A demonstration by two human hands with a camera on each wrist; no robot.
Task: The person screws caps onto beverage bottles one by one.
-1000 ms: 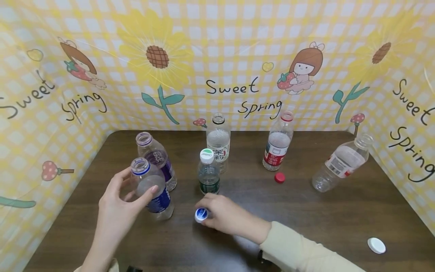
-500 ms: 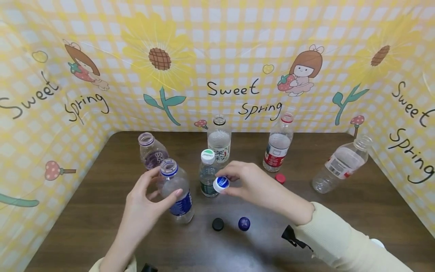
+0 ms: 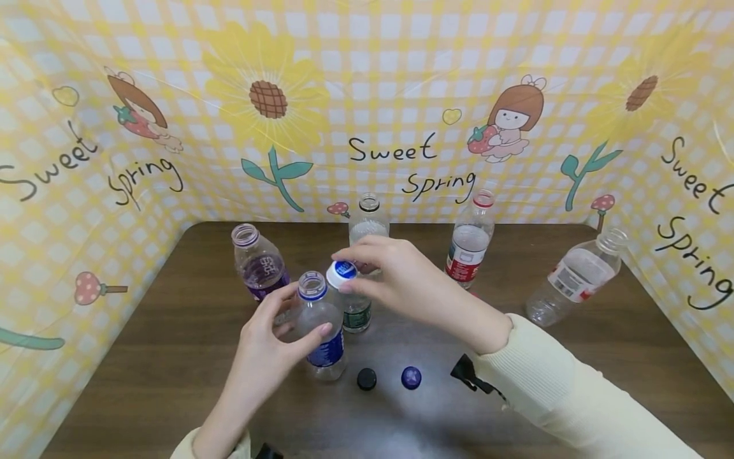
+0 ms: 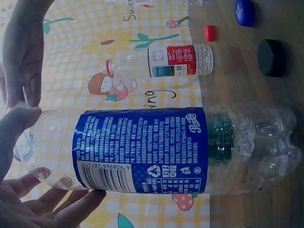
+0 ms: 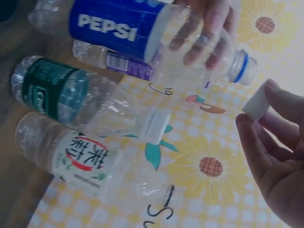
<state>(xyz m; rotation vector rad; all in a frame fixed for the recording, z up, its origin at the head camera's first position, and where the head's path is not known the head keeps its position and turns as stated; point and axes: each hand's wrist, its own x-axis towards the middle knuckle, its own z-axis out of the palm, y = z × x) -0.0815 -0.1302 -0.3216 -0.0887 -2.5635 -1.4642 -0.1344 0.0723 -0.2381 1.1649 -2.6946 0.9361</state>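
My left hand point(image 3: 275, 341) grips a clear plastic bottle point(image 3: 325, 347) around its upper part; its blue label reads PEPSI in the right wrist view. The bottle's mouth, ringed in blue, is uncapped. Between thumb and fingertips my right hand point(image 3: 395, 274) pinches a white bottle cap point(image 3: 342, 273) with a blue top, just to the right of that mouth and apart from it in the right wrist view point(image 5: 256, 102). Behind the right hand stands a green-labelled bottle point(image 5: 52, 90) with a white cap, partly hidden in the head view.
A purple-labelled bottle point(image 3: 260, 261), a jasmine-labelled bottle point(image 5: 85, 161), a red-labelled bottle point(image 3: 467, 252) and a tilted-looking clear bottle point(image 3: 576, 274) stand uncapped around. A black cap point(image 3: 367, 379) and a dark blue cap point(image 3: 411, 377) lie on the table point(image 3: 143, 357) in front.
My left hand has carried the Pepsi bottle rightward. My right hand has lifted the white cap from low over the table, exposing the black and dark blue caps, and brought it beside the bottle's mouth.
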